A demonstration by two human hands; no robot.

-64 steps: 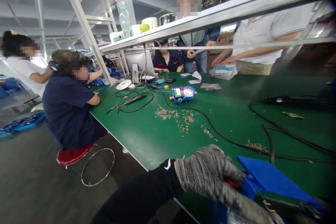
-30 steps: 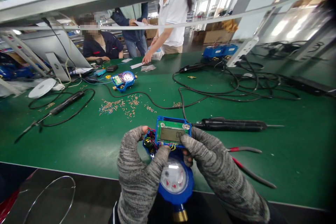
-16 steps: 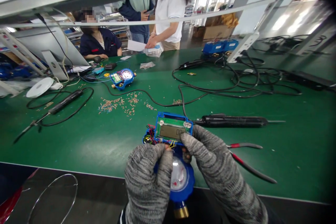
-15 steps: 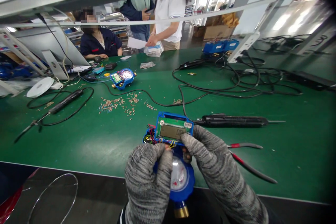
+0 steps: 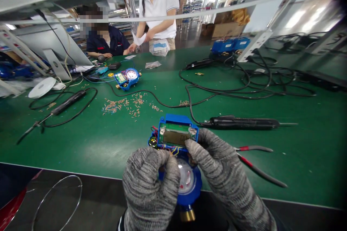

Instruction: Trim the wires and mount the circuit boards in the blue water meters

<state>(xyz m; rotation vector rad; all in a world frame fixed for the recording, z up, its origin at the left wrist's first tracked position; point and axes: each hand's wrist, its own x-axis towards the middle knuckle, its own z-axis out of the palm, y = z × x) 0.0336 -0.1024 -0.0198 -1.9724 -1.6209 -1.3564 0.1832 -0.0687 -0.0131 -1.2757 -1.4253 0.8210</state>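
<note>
A blue water meter [image 5: 187, 178] with a clear round dial and a brass fitting rests at the table's front edge. Above its dial, a blue-framed display module [image 5: 176, 136] shows a green circuit board and a grey screen with digits. My right hand [image 5: 217, 162], in a grey knitted glove, grips the module's right side, thumb on the front. Thin coloured wires [image 5: 176, 150] run along the module's lower edge. My left hand [image 5: 151, 184], gloved alike, pinches at these wires; its fingertips are partly hidden.
A black electric screwdriver [image 5: 244, 122] and red-handled pliers [image 5: 260, 168] lie to the right. Small screws [image 5: 112, 105] are scattered mid-table. Another meter [image 5: 127, 78] stands farther back, left of a tangle of black cables [image 5: 252, 79]. Two people are across the table.
The display module has tilted, showing more of its blue top edge. My left hand has shifted slightly left. Across the table, the standing person's paper has moved toward the seated person.
</note>
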